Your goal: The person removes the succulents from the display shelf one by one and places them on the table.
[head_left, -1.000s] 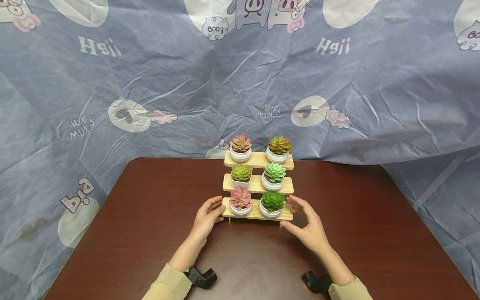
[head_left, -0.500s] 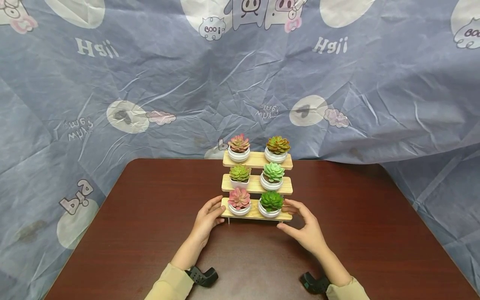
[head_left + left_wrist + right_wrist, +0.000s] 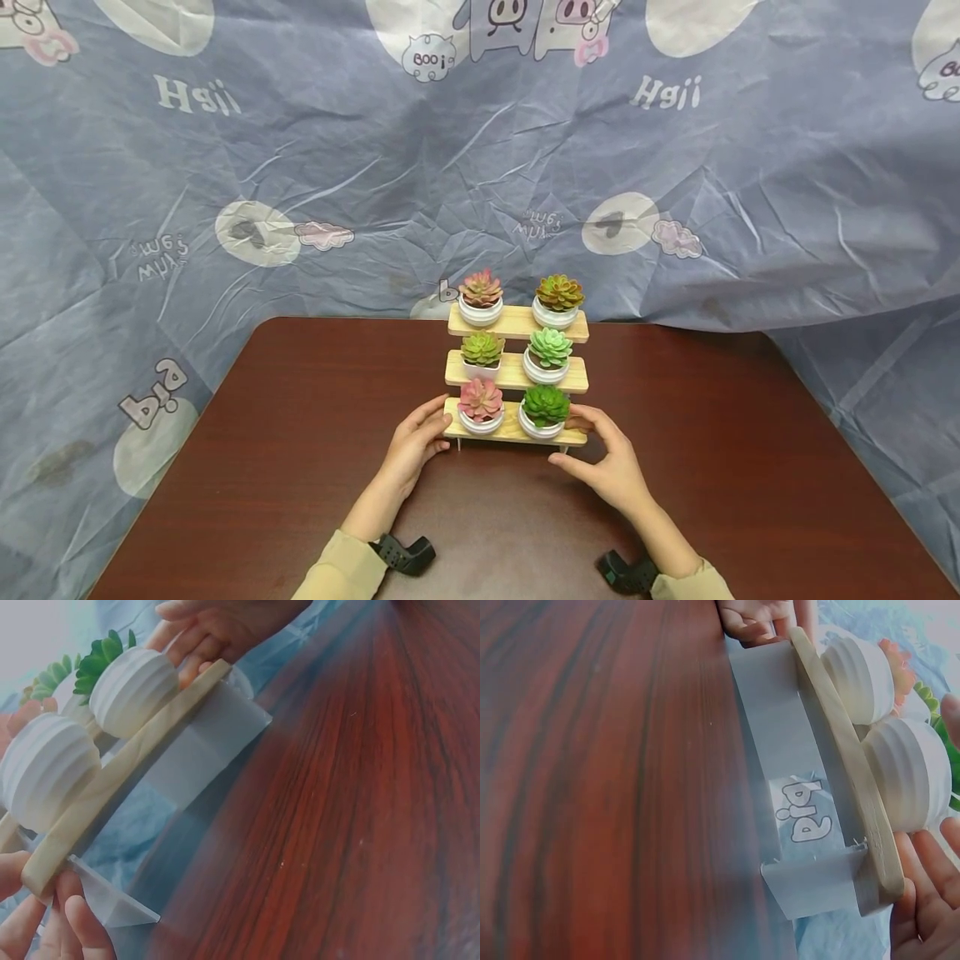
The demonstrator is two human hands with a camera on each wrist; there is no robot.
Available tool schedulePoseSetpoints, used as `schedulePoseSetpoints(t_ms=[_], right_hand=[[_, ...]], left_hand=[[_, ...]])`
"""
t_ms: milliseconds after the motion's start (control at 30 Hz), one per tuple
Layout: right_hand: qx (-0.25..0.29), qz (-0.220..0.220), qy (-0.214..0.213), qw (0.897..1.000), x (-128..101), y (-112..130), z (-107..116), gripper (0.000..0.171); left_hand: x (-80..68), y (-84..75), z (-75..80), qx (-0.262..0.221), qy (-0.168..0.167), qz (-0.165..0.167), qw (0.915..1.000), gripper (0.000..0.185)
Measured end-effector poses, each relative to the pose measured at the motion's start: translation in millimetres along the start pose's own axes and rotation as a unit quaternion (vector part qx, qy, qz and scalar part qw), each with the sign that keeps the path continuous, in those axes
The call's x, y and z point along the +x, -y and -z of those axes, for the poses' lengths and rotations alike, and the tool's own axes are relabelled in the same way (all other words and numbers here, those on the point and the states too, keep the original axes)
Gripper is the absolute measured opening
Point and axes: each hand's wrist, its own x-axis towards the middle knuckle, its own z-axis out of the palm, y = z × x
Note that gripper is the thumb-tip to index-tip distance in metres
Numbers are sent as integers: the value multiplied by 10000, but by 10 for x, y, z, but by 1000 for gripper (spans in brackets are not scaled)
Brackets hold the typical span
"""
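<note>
Both hands grip the three-tier wooden stand (image 3: 516, 379) by its bottom shelf: left hand (image 3: 415, 442) curled round one end, right hand (image 3: 609, 467) the other. It seems just lifted off the worktop (image 3: 300, 433); next needs level carrying, pots steady

Gripped at opposite ends of the bottom shelf (image 3: 514, 428) by left hand (image 3: 413, 440) and right hand (image 3: 609, 463), two pots between the grips, two more shelves stepped up behind, table (image 3: 300, 467) beneath.
</note>
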Motion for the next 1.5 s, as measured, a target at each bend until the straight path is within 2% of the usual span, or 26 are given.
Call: schedulePoseSetpoints(t_ms=[233, 500, 733, 833, 1067, 1500], right_hand=[[-41, -132, -211, 9997, 17, 14, -69, 64], [-324, -301, -335, 9985, 65, 48, -142, 66], [-467, -675, -417, 9958, 24, -217, -206, 72], [-519, -780, -388, 9948, 25, -246, -219, 73], [-823, -755, -521, 9924, 29, -236, -242, 67], [-772, -591, -672, 9930, 26, -253, -261, 65]], left_hand=[[-7, 7, 15, -177, -44, 114, 9998, 47], [6, 23, 13, -252, -75, 76, 9996, 47], [-2, 51, 13, -145, -56, 29, 9999, 47], [1, 60, 13, -116, -64, -9, 9999, 47], [19, 80, 18, -132, -73, -23, 9999, 46], [17, 77, 26, -98, 109, -234, 9996, 50]])
